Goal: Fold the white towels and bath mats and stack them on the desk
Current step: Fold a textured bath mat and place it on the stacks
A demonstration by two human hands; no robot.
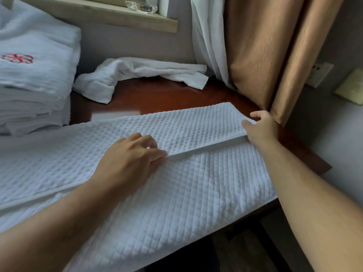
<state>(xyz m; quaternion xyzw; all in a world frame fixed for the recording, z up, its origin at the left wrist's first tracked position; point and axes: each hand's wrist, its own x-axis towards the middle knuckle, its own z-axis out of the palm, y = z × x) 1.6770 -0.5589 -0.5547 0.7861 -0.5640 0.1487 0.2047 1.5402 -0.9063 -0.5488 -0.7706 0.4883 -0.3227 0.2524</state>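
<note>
Bath mat [186, 193] on desk [167, 95]; left hand [127, 160], right hand [262, 127] fingers pinch folded edge.

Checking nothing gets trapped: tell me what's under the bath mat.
The wooden desk, bare beyond the far edge of the mat and to its right. The mat's own lower layer lies under the folded flap. Whatever else sits beneath is covered.

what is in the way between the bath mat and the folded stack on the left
Nothing visible. The bath mat runs up close to the foot of the folded towel stack; the crumpled towel lies behind on the desk, off that path.
</note>
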